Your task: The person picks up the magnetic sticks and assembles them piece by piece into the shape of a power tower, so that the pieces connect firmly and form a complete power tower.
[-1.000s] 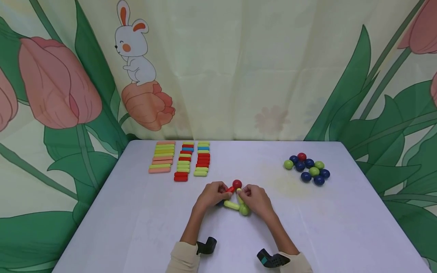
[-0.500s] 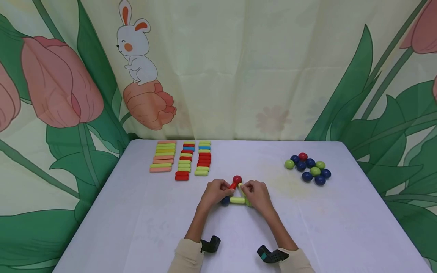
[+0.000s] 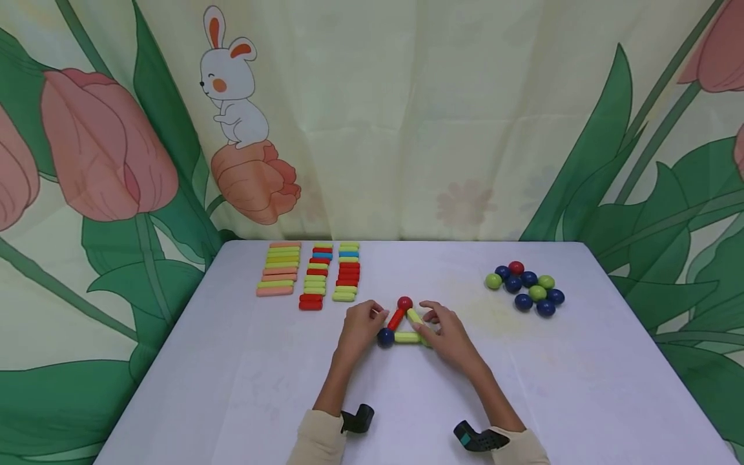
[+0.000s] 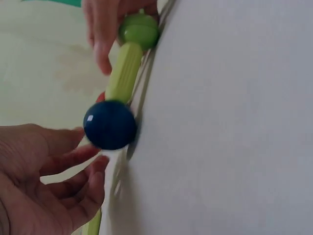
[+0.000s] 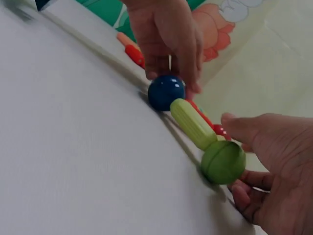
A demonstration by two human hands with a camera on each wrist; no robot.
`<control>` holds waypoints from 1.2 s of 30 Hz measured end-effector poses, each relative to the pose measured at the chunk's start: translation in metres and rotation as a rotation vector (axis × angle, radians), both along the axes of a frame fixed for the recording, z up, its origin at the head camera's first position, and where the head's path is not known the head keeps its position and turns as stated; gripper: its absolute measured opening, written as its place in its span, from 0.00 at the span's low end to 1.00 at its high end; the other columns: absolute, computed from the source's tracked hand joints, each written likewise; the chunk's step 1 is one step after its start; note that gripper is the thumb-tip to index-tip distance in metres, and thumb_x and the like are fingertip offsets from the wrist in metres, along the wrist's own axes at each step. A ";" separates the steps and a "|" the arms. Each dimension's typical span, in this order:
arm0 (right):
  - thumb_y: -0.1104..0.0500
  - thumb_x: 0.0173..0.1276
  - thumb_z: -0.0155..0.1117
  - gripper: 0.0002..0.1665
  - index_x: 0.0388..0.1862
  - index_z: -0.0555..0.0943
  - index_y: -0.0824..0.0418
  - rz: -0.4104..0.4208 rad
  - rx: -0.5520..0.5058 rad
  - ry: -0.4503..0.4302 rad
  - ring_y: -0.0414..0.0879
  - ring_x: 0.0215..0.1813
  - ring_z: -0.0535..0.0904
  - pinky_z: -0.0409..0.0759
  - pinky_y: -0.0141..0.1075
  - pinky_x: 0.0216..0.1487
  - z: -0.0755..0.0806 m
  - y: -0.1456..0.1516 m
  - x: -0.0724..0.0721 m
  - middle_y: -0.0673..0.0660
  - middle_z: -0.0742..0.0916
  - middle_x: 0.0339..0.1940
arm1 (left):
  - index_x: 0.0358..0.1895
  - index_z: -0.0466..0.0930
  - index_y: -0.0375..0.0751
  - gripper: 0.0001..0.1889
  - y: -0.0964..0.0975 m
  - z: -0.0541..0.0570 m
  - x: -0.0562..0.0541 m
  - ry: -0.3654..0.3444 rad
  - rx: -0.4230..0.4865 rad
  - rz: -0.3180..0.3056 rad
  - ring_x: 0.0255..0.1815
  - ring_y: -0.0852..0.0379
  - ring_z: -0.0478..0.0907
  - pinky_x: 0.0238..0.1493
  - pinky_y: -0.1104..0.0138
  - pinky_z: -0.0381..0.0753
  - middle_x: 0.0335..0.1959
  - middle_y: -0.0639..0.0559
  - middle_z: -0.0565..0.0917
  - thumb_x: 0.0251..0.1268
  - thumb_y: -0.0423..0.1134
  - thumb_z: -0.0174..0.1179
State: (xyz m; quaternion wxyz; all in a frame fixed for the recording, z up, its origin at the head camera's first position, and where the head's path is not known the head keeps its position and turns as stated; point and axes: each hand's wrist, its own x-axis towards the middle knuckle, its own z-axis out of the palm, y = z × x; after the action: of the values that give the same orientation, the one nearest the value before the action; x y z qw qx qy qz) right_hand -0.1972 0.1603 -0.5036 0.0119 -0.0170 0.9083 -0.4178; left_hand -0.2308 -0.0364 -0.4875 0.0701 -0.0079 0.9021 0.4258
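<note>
On the table lies a triangle of toy sticks and balls. Its red ball point(image 3: 405, 303) is at the far corner, its dark blue ball point(image 3: 386, 337) at the near left, and its green ball point(image 5: 223, 162) at the near right. A red stick point(image 3: 396, 319) and two yellow-green sticks, one along the near side point(image 4: 124, 73), join them. My left hand point(image 3: 360, 327) is beside the red stick and blue ball, fingers loosely bent and holding nothing. My right hand point(image 3: 450, 336) is spread around the right-hand stick and partly hides the green ball; its thumb is at that stick.
Three columns of short sticks point(image 3: 314, 278) in pink, yellow-green, red and blue lie at the back left. A cluster of blue, green and red balls point(image 3: 529, 279) is at the back right. A printed curtain point(image 3: 378, 129) hangs behind the table point(image 3: 232, 374).
The triangle has turned so its near side lies level, and shifted slightly away. Both hands have loosened their pinch on the sticks and moved outward, the right one with its fingers spreading.
</note>
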 end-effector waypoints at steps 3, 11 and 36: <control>0.47 0.64 0.69 0.29 0.63 0.75 0.47 0.070 -0.001 -0.017 0.47 0.53 0.75 0.79 0.38 0.49 0.001 0.011 0.004 0.54 0.80 0.51 | 0.46 0.82 0.42 0.10 -0.012 0.004 -0.003 0.084 -0.068 0.111 0.39 0.55 0.76 0.36 0.66 0.81 0.35 0.49 0.79 0.63 0.39 0.66; 0.49 0.59 0.73 0.22 0.53 0.82 0.46 0.217 -0.018 0.005 0.43 0.45 0.71 0.73 0.31 0.43 -0.002 0.027 0.006 0.50 0.79 0.47 | 0.59 0.79 0.45 0.23 -0.043 0.003 -0.019 0.143 -0.112 0.210 0.63 0.46 0.67 0.49 0.56 0.84 0.57 0.40 0.69 0.58 0.33 0.68; 0.56 0.62 0.72 0.26 0.59 0.78 0.55 0.133 -0.024 0.060 0.45 0.39 0.70 0.71 0.28 0.35 -0.007 0.036 0.002 0.53 0.81 0.44 | 0.46 0.81 0.44 0.13 -0.043 -0.007 -0.023 0.116 0.001 0.004 0.40 0.55 0.79 0.41 0.65 0.84 0.43 0.48 0.80 0.58 0.39 0.70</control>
State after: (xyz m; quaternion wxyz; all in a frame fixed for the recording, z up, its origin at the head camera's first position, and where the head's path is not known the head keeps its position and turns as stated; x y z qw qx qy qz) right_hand -0.1955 0.1961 -0.5106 0.0123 -0.0899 0.9000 -0.4263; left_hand -0.2534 -0.0790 -0.4944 0.0166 0.0149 0.9044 0.4260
